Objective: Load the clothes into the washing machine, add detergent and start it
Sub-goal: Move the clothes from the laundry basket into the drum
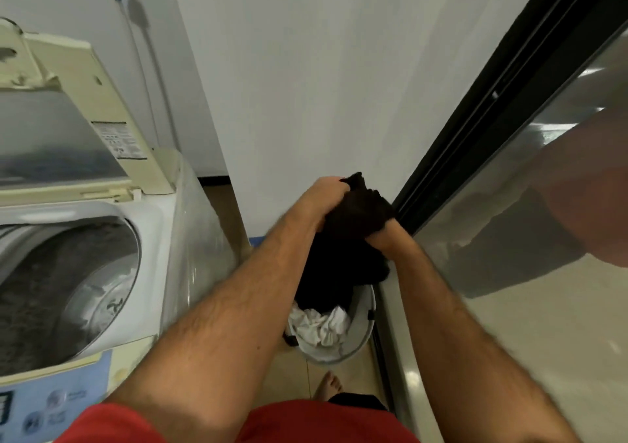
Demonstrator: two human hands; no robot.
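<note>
washing machine (85, 272) left of laundry basket (360, 334)

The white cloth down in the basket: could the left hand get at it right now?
Probably not: the left hand grips the black garment, which hangs over the white cloth in the basket.

The dark garment (353, 225) is soft, matt black cloth; the white clothes (321, 327) below are crumpled matt fabric in a smooth plastic basket (360, 344). The washing machine (159, 238) has glossy, yellowed plastic, and the sliding door (509, 238) is reflective glass in a black frame
</note>
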